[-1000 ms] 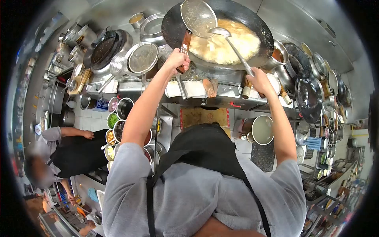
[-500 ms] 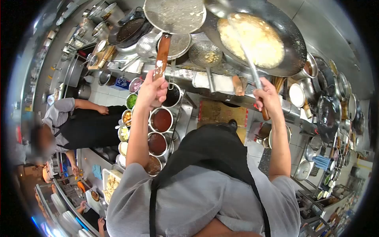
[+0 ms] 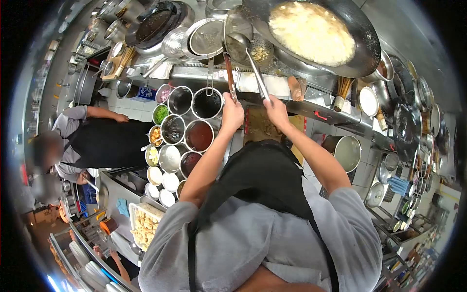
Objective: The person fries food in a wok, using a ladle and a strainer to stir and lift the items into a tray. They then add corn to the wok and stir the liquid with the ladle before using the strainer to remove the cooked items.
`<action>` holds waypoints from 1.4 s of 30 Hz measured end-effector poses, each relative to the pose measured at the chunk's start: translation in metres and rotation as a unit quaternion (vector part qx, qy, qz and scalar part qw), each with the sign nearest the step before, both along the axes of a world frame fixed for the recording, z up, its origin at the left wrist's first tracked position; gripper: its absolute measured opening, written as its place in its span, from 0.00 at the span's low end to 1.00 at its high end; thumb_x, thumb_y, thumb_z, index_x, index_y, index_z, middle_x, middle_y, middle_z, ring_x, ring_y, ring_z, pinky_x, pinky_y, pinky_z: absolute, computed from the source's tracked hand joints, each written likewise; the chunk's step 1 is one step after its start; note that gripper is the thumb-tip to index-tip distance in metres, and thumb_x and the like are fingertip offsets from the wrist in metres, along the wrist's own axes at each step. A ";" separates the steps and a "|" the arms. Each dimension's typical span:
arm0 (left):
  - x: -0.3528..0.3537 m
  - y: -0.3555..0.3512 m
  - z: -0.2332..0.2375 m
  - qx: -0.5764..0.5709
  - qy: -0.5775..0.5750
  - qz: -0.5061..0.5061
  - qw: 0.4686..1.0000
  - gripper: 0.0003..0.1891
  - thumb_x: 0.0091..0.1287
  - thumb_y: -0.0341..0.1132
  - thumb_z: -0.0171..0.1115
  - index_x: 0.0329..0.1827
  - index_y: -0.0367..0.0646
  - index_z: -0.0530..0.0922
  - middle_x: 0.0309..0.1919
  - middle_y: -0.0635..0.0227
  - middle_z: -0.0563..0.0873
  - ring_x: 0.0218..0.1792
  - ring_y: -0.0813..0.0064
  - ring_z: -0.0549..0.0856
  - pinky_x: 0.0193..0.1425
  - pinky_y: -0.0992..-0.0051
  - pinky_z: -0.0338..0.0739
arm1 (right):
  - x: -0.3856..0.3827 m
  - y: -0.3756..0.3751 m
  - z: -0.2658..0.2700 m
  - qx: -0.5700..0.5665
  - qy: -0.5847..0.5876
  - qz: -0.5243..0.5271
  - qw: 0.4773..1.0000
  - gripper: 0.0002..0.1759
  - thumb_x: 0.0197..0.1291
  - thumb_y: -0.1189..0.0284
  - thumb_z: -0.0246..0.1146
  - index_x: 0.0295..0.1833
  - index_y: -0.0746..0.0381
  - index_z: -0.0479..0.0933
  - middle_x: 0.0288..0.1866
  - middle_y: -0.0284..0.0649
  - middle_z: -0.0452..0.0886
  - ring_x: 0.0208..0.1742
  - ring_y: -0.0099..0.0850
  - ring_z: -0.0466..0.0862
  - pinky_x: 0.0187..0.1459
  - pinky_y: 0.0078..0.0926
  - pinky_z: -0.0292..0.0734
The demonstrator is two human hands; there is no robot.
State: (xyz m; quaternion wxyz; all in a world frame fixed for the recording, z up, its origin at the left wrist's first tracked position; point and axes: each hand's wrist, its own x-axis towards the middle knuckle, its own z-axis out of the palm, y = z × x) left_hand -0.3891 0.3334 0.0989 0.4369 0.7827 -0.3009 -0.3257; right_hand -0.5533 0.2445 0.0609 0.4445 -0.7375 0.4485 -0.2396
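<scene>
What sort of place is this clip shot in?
Most likely a commercial restaurant kitchen, at the wok line: a big wok of pale food, rows of steel sauce pots nearby, and the left hand and right hand gripping a skimmer and a ladle.

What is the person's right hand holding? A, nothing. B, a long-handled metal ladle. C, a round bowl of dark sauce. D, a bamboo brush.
B: the right hand grips the long-handled metal ladle; the left hand holds the wooden-handled wire strainer.
</scene>
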 end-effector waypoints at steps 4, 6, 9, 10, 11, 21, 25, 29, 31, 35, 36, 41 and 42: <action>-0.014 0.000 0.002 0.017 -0.009 0.003 1.000 0.11 0.66 0.26 0.47 0.48 0.40 0.58 0.30 0.41 0.77 0.36 0.36 0.78 0.41 0.49 0.68 | -0.013 -0.007 0.013 -0.019 0.011 -0.075 0.997 0.19 0.65 0.63 0.55 0.54 0.66 0.74 0.40 0.61 0.80 0.46 0.59 0.79 0.48 0.46 0.73; -0.023 0.007 0.004 0.013 -0.004 0.005 1.000 0.11 0.66 0.26 0.47 0.48 0.40 0.58 0.31 0.40 0.77 0.37 0.34 0.78 0.42 0.48 0.68 | -0.013 -0.009 0.021 0.037 0.062 -0.004 0.997 0.19 0.64 0.63 0.56 0.53 0.66 0.74 0.41 0.61 0.80 0.48 0.59 0.79 0.49 0.47 0.73; -0.010 0.011 0.009 -0.019 -0.035 -0.005 0.999 0.11 0.66 0.27 0.46 0.49 0.44 0.57 0.27 0.51 0.77 0.27 0.53 0.79 0.34 0.56 0.72 | -0.017 -0.003 0.026 -0.044 0.069 0.001 0.997 0.20 0.63 0.65 0.58 0.55 0.66 0.73 0.38 0.62 0.80 0.44 0.59 0.79 0.44 0.48 0.75; -0.006 0.023 0.011 -0.067 0.033 -0.019 0.997 0.11 0.66 0.27 0.46 0.49 0.46 0.58 0.25 0.57 0.76 0.22 0.63 0.78 0.28 0.61 0.73 | -0.022 -0.004 0.030 -0.065 0.055 -0.011 0.996 0.20 0.63 0.65 0.58 0.56 0.66 0.73 0.37 0.62 0.80 0.41 0.59 0.80 0.42 0.47 0.75; -0.010 0.029 0.030 -0.061 0.097 0.009 0.993 0.11 0.67 0.27 0.46 0.48 0.47 0.58 0.24 0.63 0.73 0.19 0.71 0.74 0.22 0.68 0.70 | -0.029 -0.011 0.048 -0.075 0.059 -0.022 0.995 0.20 0.63 0.65 0.58 0.56 0.66 0.73 0.37 0.62 0.80 0.41 0.59 0.80 0.42 0.47 0.75; 0.016 0.022 0.163 -0.089 0.030 0.026 0.995 0.10 0.70 0.28 0.47 0.49 0.46 0.58 0.24 0.70 0.71 0.13 0.84 0.68 0.11 0.82 0.64 | -0.133 -0.059 0.192 0.201 -0.127 -0.057 0.970 0.16 0.68 0.68 0.57 0.60 0.58 0.71 0.20 0.26 0.68 0.14 0.14 0.66 0.11 0.15 0.60; 0.027 -0.055 0.176 -0.107 0.025 -0.052 0.993 0.11 0.69 0.29 0.49 0.51 0.46 0.61 0.23 0.70 0.70 0.12 0.85 0.66 0.10 0.80 0.58 | -0.194 -0.138 0.198 0.165 -0.164 -0.090 0.968 0.13 0.68 0.69 0.56 0.56 0.58 0.71 0.21 0.25 0.68 0.13 0.13 0.63 0.10 0.13 0.60; 0.054 -0.181 0.116 -0.029 -0.202 -0.092 0.975 0.15 0.64 0.31 0.48 0.52 0.37 0.60 0.41 0.31 0.79 0.47 0.32 0.77 0.51 0.49 0.70 | -0.235 -0.202 0.197 0.155 -0.116 -0.124 0.973 0.07 0.69 0.68 0.55 0.45 0.60 0.70 0.22 0.27 0.66 0.13 0.15 0.64 0.11 0.17 0.64; 0.030 -0.227 0.117 0.040 -0.236 -0.087 0.967 0.16 0.62 0.27 0.51 0.51 0.38 0.59 0.36 0.34 0.80 0.37 0.36 0.82 0.41 0.48 0.74 | -0.245 -0.214 0.189 0.154 -0.108 -0.151 0.971 0.07 0.68 0.68 0.55 0.43 0.61 0.70 0.22 0.28 0.66 0.13 0.16 0.64 0.11 0.17 0.65; 0.009 -0.310 0.078 0.025 0.031 -0.165 0.985 0.10 0.65 0.26 0.47 0.46 0.44 0.59 0.19 0.62 0.73 0.12 0.72 0.74 0.12 0.70 0.66 | -0.263 -0.220 0.175 0.189 -0.132 -0.167 0.959 0.12 0.68 0.67 0.56 0.50 0.62 0.72 0.22 0.29 0.67 0.14 0.16 0.65 0.12 0.18 0.65; -0.015 -0.316 0.095 0.033 0.046 -0.161 0.985 0.10 0.65 0.25 0.48 0.46 0.44 0.59 0.19 0.64 0.72 0.13 0.74 0.72 0.12 0.72 0.66 | -0.269 -0.220 0.171 0.191 -0.133 -0.168 0.958 0.12 0.68 0.67 0.56 0.50 0.62 0.72 0.22 0.29 0.67 0.14 0.16 0.65 0.12 0.18 0.65; -0.051 -0.309 0.106 -0.001 0.175 -0.198 0.964 0.13 0.64 0.24 0.50 0.49 0.44 0.59 0.21 0.69 0.70 0.13 0.81 0.67 0.12 0.76 0.63 | -0.295 -0.222 0.168 0.211 -0.161 -0.144 0.953 0.16 0.68 0.66 0.56 0.56 0.64 0.70 0.22 0.29 0.68 0.14 0.16 0.66 0.12 0.17 0.65; -0.057 -0.299 0.114 0.011 0.148 -0.226 0.963 0.14 0.63 0.24 0.50 0.50 0.44 0.60 0.22 0.69 0.69 0.13 0.82 0.66 0.12 0.78 0.62 | -0.300 -0.220 0.168 0.199 -0.157 -0.137 0.958 0.17 0.68 0.66 0.56 0.56 0.64 0.70 0.22 0.29 0.68 0.14 0.16 0.66 0.12 0.17 0.65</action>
